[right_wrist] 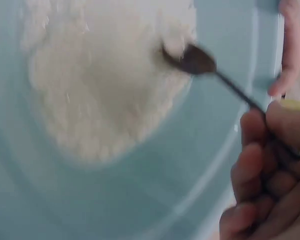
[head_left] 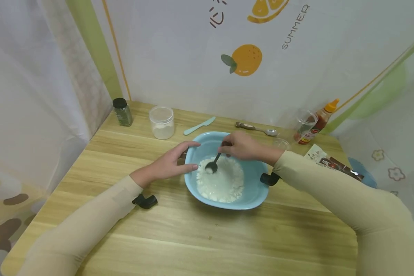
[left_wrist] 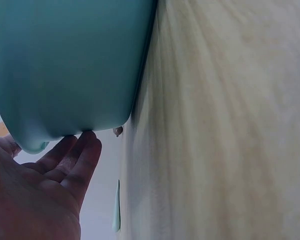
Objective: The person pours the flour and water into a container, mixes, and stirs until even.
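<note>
Left hand (head_left: 169, 164), fingers outstretched, rests against blue bowl (head_left: 256, 176); right hand (head_left: 243, 145) pinches dark spoon (head_left: 214, 165).

On my head feed I see orange-capped sauce bottle (head_left: 319, 123). Clear cup (head_left: 306, 116) just left of bottle, overlapping it in view. Farther left of bottle: brown-handled spoon (head_left: 247, 126), pale green knife (head_left: 199, 126), clear tub (head_left: 162, 124), black-lidded jar (head_left: 123, 113) farthest. Packets (head_left: 341, 168) on bottle's near side. Fruit-printed curtain (head_left: 179, 57) behind bottle.

Left hand (head_left: 168, 164) grips, thumb spread; right hand (head_left: 244, 146) pinches, seemingly curled throughout.
</note>
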A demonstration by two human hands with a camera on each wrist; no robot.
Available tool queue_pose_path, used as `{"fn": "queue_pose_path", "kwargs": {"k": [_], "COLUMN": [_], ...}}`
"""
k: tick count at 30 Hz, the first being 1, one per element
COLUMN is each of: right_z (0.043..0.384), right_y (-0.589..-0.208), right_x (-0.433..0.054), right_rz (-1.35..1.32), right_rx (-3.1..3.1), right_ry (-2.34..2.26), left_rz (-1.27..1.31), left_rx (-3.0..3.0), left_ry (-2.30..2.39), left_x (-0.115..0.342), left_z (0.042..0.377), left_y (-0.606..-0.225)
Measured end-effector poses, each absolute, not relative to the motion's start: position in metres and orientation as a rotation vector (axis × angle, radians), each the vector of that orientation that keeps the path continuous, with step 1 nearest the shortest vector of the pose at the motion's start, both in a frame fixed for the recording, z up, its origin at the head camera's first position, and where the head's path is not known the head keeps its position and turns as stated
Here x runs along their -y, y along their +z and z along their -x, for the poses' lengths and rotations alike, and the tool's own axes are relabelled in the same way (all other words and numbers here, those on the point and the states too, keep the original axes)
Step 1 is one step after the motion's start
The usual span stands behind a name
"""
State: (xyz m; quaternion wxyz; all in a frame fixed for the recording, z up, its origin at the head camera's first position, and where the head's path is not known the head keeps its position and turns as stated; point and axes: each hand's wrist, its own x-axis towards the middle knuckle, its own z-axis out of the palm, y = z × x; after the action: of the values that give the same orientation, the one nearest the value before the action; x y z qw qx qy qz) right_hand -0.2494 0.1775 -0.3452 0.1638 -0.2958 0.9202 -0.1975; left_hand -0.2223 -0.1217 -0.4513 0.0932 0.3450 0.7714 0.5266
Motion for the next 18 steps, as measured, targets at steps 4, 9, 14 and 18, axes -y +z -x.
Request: {"fn": "queue_pose_path", "kwargs": {"k": [4,9,14,18], "right_z": [0.25,0.252,0.256,0.253], "right_y": [-0.338,-0.334,-0.338,-0.337], "right_x": [-0.178,-0.168,-0.167,-0.173], "right_rz": [0.804,0.857,0.832,0.776], "right_rx": [-2.763,-2.63,-2.705,-2.797], "right_ry": [-0.427,-0.421,-0.478,-0.41], "left_rz": [-1.029,-1.034,-1.051,-1.047], "left_rx": [-2.272,-2.277,-2.268,-2.266], "left_ry": [1.57,1.576,1.58,1.587], "left_x": [0.122,0.124,0.123,0.123], "left_z": [0.222,0.221,0.221,0.221], "left_y": [-0.449,-0.447,-0.45,-0.45]}}
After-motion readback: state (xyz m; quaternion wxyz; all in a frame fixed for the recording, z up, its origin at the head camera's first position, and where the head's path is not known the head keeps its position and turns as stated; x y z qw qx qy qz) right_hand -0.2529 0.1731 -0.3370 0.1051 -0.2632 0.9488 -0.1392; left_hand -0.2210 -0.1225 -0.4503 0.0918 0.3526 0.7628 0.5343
